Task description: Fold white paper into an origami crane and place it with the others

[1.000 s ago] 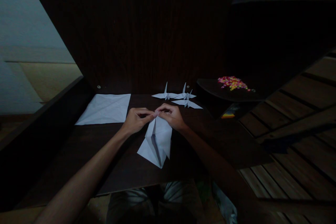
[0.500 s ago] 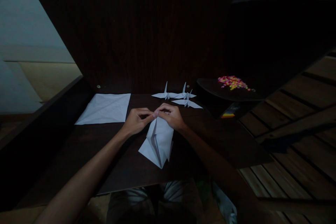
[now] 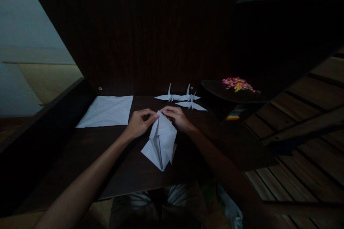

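Observation:
A partly folded sheet of white paper (image 3: 164, 134) lies over the dark desk, its narrow tip pointing away from me and its loose flaps spread toward the front edge. My left hand (image 3: 141, 122) pinches the tip from the left between thumb and fingers. On the other side, my right hand (image 3: 177, 117) is closed at the paper's upper right edge, with some fingertips hidden behind the paper. Beyond the hands stand three folded paper cranes (image 3: 191, 105) with wings spread. To the left lies a flat, creased sheet of white paper (image 3: 106, 111).
A small shelf (image 3: 215, 89) at the right bears a pile of small colourful pieces (image 3: 239, 84). A dark panel (image 3: 134, 35) rises behind the desk (image 3: 126, 171), and a raised side board (image 3: 45, 114) borders it on the left. Wooden slats (image 3: 303, 121) show at far right.
My right thumb and fingers have shifted off the tip toward the right edge, uncovering the paper's upper flap. The paper's near end has moved slightly left. My left hand has barely moved.

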A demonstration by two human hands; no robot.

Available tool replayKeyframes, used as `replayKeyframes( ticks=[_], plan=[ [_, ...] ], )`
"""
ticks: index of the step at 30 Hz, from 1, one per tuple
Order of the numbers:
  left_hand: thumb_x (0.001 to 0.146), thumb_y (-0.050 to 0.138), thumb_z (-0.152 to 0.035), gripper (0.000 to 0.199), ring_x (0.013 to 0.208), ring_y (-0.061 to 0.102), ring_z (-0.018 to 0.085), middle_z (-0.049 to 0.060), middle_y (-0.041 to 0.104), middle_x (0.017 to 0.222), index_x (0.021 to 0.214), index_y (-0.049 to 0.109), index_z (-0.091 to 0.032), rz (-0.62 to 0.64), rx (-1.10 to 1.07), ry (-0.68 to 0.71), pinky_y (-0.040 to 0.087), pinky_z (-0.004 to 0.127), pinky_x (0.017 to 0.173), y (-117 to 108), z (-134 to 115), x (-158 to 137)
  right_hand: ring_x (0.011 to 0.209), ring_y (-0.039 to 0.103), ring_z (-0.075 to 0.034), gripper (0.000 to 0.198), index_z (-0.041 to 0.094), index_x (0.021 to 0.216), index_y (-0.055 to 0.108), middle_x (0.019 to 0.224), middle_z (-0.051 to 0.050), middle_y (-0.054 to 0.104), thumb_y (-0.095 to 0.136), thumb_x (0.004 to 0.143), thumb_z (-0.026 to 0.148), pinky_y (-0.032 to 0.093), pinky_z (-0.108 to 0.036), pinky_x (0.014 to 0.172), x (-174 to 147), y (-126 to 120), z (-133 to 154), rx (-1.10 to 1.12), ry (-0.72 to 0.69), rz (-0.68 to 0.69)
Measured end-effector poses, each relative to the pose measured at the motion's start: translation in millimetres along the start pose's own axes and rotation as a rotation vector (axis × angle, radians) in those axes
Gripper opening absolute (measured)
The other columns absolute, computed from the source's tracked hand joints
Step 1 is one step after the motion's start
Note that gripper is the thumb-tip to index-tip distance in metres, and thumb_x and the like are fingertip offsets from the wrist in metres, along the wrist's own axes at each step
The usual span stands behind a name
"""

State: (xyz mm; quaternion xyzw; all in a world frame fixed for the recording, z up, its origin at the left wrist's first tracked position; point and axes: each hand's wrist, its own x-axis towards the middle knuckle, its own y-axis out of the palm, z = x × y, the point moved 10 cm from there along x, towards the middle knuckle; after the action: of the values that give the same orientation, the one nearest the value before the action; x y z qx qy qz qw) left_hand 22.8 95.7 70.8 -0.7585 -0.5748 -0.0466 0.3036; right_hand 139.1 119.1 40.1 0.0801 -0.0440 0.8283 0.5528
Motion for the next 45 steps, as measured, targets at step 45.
replayKeyframes(
  ticks=[45],
  plan=[
    [0.073,0.072,-0.041,0.026,0.067,0.060,0.016,0.004,0.070,0.075,0.078,0.072,-0.015,-0.145,-0.280,-0.154,0.045,0.025,0.062,-9.2,14.6,-0.6,0.060,0.051,-0.010,0.029,0.015,0.073,0.063,0.067,0.000,0.059,0.067,0.074,0.044,0.040,-0.023,0.056,-4.3,11.7,13.5,-0.119,-0.124,-0.005]
  ],
)
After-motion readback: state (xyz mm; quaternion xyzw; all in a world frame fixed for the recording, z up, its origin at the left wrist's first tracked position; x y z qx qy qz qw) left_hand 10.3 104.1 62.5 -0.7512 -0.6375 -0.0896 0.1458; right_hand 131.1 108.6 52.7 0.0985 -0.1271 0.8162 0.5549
